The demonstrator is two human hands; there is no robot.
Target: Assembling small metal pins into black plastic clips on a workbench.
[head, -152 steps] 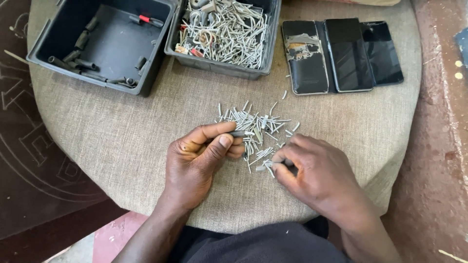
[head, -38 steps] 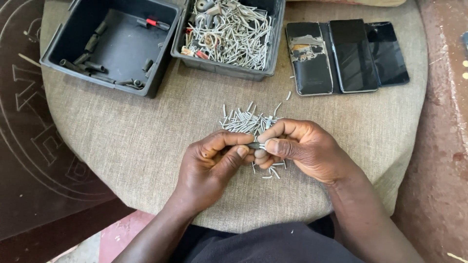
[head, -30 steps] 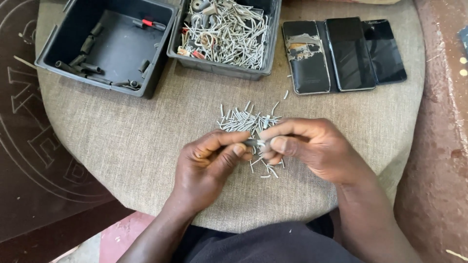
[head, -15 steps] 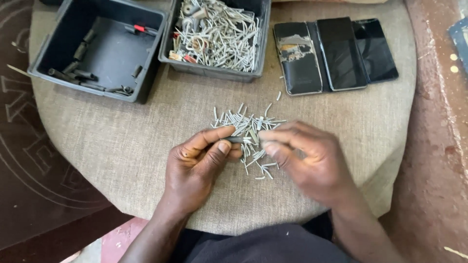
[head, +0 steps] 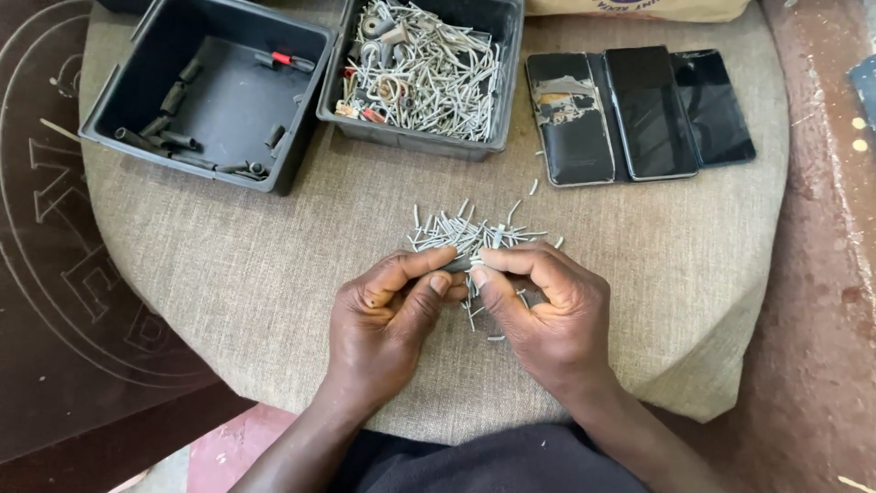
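Hands met at the centre of the head view: the left hand [head: 388, 319] and right hand [head: 547, 310] pinched together on a small dark sleeve [head: 459, 265], possibly with a pin in it, too small to tell. Just above them lay a pile of grey pins [head: 465, 233] on the burlap-covered round table [head: 274, 265]. At upper left sat a dark tray [head: 210, 91] with sleeves, beside it a tray of pins [head: 424, 68]; three phones [head: 639, 110] lay at upper right.
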